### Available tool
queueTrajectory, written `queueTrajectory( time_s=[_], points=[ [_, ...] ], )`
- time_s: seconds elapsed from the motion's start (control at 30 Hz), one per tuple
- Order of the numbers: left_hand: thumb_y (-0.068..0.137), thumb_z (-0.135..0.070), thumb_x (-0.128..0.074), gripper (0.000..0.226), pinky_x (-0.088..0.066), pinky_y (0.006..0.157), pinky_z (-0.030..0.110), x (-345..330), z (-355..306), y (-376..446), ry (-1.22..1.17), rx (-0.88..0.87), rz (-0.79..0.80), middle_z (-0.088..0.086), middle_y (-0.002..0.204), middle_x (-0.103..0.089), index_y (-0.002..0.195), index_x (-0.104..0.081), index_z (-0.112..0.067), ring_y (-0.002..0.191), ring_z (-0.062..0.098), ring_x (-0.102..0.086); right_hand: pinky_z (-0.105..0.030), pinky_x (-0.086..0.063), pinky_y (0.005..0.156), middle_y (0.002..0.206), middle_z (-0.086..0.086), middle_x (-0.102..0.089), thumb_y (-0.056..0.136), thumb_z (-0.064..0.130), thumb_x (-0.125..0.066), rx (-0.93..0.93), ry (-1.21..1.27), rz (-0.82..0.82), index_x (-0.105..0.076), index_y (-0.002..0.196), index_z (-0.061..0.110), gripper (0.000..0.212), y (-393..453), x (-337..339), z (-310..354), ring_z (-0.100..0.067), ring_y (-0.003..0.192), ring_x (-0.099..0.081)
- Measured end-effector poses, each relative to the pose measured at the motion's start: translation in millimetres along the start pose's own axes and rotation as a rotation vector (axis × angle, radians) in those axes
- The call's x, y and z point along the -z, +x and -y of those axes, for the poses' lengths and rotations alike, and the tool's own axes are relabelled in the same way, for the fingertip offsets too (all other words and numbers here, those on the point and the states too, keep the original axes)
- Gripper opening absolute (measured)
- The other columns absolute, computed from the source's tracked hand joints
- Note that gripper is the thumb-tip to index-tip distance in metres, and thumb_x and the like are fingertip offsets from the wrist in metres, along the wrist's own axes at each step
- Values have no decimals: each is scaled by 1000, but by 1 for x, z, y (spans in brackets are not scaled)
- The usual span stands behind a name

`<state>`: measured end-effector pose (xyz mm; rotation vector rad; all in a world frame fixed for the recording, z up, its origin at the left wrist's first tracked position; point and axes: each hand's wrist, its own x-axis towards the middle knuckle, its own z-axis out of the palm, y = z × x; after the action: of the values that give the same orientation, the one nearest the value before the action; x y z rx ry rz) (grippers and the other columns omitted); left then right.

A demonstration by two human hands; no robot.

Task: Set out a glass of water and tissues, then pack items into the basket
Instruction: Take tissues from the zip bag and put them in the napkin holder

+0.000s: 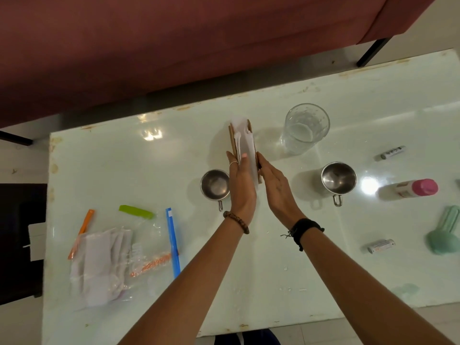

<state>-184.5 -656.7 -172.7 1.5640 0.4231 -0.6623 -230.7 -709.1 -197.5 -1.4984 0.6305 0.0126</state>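
Note:
A wooden tissue holder (232,139) with white tissues (245,143) stands upright in the middle of the glass table (124,170). My left hand (241,185) presses flat against its left side, with a fingertip on the tissues. My right hand (276,185) presses flat against its right side. To the right stands a clear glass of water (305,128). No basket is in view.
Steel cups stand left (215,185) and right (338,179) of my hands. A plastic bag with tissues (104,265), an orange clip (82,232), a green clip (135,211) and a blue clip (173,242) lie at left. A pink-capped bottle (410,189), two small tubes (392,153) (380,246) and a green scoop (445,232) lie at right. A maroon sofa (174,46) runs beyond the table.

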Motion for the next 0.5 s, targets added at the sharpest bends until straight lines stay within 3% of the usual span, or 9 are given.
queueTrajectory(
  time_s=[0.1,0.17,0.23,0.3,0.37,0.5],
  points=[
    [99,-36,-33,52,-35,93,24,1,-4,5,10,-60,11,1,149,-35,147,-19,-23,132,20,-38,7,-30,87,150,2,-34,101,28,-28,-18,-3,36,-29,145,19,44,3,-2,2,0,129,-33],
    [99,-33,-34,51,-40,91,25,1,-5,8,-7,-75,11,4,147,-38,147,-20,-23,129,21,-42,-3,-31,94,151,1,-33,101,30,-26,-41,-22,65,-26,146,23,45,8,-1,5,-9,134,-35],
    [99,-31,-35,49,-45,80,21,1,-7,9,-8,-88,7,4,143,-42,146,-22,-23,119,20,-48,-14,-28,98,151,1,-33,102,32,-24,-59,-36,86,-23,146,26,45,10,1,6,-12,134,-35],
    [99,-29,-36,49,-44,74,18,1,-7,9,-10,-100,5,4,143,-42,146,-22,-23,119,19,-48,-17,-26,99,151,1,-34,102,31,-23,-59,-59,112,-21,146,29,45,9,2,8,-12,134,-35],
    [99,-29,-36,52,-45,76,13,0,-7,6,5,-121,8,3,147,-37,147,-17,-23,122,16,-45,-17,-26,100,150,1,-34,102,27,-23,-42,-90,138,-20,146,29,45,7,4,10,-11,134,-34],
    [99,-24,-38,53,-32,103,17,2,-6,-11,96,-303,-16,-2,151,-29,147,-16,-20,136,13,-32,-2,-24,93,154,-2,-25,101,18,-29,8,-157,81,-29,144,9,44,2,3,15,-12,138,-28]
  ],
)
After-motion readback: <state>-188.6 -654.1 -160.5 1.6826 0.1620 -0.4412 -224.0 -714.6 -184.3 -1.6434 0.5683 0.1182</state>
